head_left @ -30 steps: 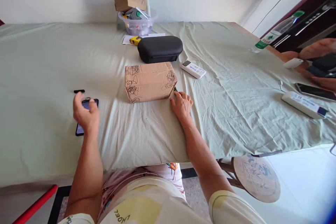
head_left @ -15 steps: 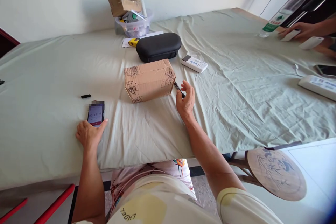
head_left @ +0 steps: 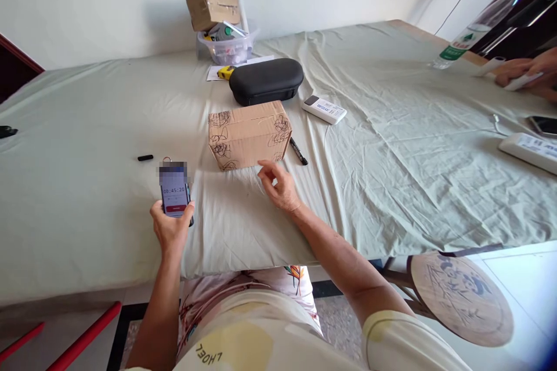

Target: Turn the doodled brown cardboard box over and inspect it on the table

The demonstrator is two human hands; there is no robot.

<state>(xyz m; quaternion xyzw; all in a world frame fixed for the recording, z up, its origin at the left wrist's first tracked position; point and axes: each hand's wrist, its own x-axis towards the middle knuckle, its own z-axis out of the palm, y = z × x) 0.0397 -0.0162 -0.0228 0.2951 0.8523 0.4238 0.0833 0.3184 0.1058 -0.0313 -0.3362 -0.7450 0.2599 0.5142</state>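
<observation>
My left hand (head_left: 172,223) grips the lower end of a smartphone (head_left: 176,188) whose lit screen shows a running timer. Bent fingers and nothing visible between them mark my right hand (head_left: 278,185), in front of a cardboard box (head_left: 250,139). Black scribbles cover the box's corners. At the box's right side lies a black marker pen (head_left: 298,151), apart from my right hand. A small black cap (head_left: 145,157) rests on the cloth just beyond the phone.
Behind the box sit a black zip case (head_left: 266,81) and a white power bank (head_left: 324,109). Farther back stands a plastic basket (head_left: 230,49) topped by another carton (head_left: 213,7). At right are a water bottle (head_left: 483,26), another person's hands (head_left: 528,72) and a wooden stool (head_left: 463,298).
My right hand has left the marker pen, which now lies on the cloth, and moved left. My left hand has taken hold of the phone and shifted it rightward.
</observation>
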